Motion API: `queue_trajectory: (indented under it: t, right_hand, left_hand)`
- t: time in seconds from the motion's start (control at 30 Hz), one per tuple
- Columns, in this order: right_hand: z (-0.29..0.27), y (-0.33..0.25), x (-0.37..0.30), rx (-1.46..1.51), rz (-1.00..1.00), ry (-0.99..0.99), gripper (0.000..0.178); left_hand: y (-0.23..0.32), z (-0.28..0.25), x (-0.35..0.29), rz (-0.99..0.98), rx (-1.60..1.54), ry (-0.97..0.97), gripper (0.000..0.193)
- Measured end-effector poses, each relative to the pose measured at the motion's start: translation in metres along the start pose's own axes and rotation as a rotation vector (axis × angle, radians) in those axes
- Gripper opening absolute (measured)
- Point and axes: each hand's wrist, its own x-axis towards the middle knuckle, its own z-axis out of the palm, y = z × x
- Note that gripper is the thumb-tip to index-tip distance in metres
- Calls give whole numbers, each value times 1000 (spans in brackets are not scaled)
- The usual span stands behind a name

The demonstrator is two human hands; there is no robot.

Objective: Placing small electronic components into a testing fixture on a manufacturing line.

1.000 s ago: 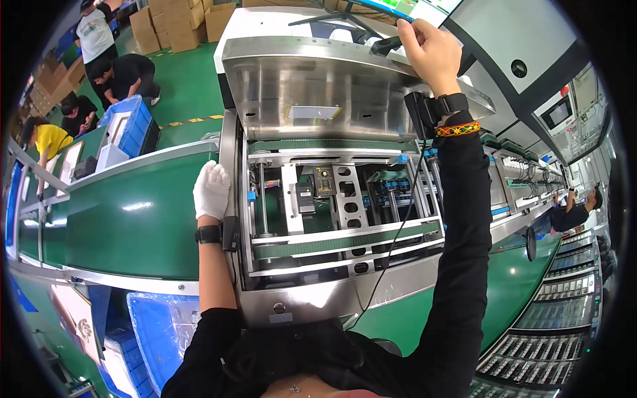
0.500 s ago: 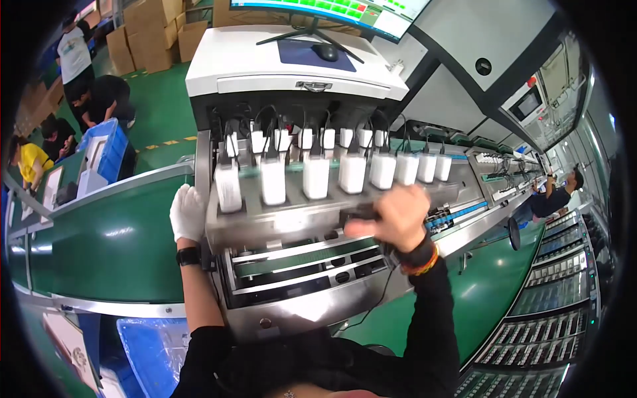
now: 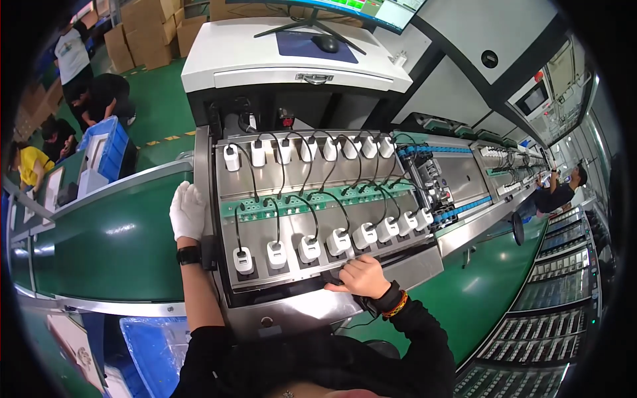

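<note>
A metal fixture tray (image 3: 292,266) lies level in front of me, carrying two rows of white charger plugs (image 3: 309,249). Black cables (image 3: 313,222) run from both rows to a green connector strip (image 3: 265,209) across the middle. My right hand (image 3: 363,276), bare, is closed around a black handle (image 3: 330,276) at the tray's front edge; its palm side is hidden. My left hand (image 3: 188,212), in a white glove, rests against the metal frame left of the tray, fingers extended and nothing visible in it.
A green conveyor belt (image 3: 119,245) runs on the left. Behind the tray stands a white cabinet (image 3: 239,56) with a monitor and mouse (image 3: 326,44). A metal line with blue rollers (image 3: 458,213) continues right. People work at far left and far right.
The tray of chargers has come down from a raised, tilted position to lie level, covering the rails beneath. My right hand moved down and toward me with it; my left hand stayed put.
</note>
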Motion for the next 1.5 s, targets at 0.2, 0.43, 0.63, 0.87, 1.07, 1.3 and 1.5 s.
queue_trajectory:
  t: [0.2,0.43,0.63,0.87,1.07,1.3,1.5]
  right_hand:
    - [14,3,-9,78,-82,-212,44]
    - [19,14,-5,180,-178,-150,44]
    - [17,17,-6,182,-186,-200,43]
    - [14,18,-1,231,-256,-178,42]
    - [14,17,3,239,-285,-257,41]
    - [17,27,0,268,-342,-255,39]
    - [31,25,-4,311,-360,-307,38]
  left_hand:
    - [-4,8,-7,-2,-4,37,33]
    - [-1,3,-4,-26,-5,77,33]
    - [0,23,-8,-61,-28,102,29]
    - [-13,-1,3,79,-10,-428,28]
    - [-9,-2,2,51,-126,-394,27]
    - [-5,28,-13,-25,-234,-16,27]
    - [-2,27,-13,-80,-239,95,27]
